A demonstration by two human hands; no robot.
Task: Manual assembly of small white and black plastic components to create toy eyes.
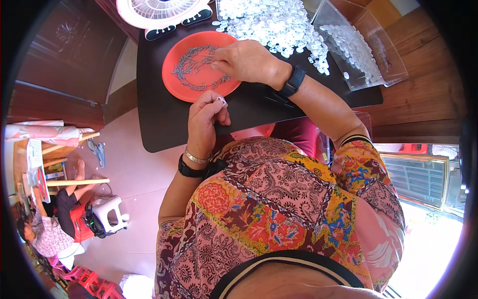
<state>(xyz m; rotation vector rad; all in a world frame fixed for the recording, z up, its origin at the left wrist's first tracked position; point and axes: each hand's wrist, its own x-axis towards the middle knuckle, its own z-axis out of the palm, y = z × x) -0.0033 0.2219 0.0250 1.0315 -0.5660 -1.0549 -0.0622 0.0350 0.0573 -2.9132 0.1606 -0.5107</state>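
Observation:
A shallow red plate [172,82] on the dark table holds many small grey screws [186,65], spread roughly in a ring. Above its right side is my right hand [244,61], fingers pinched on a thin pale stick [205,55] that points left over the screws. My left hand [204,117] is at the plate's near edge, thumb and forefinger closed on a small white plastic piece [221,101]. That piece resembles those in the large pile of white plastic pieces [271,22] beyond the plate. The stick's grip end is hidden by my fingers.
A clear plastic bin [386,60] lies tilted at the right, with more white pieces inside. A white fan [162,12] stands at the table's far left. The black table [154,124] curves at its near left corner. Another person [55,229] sits far left near a white stool [107,214].

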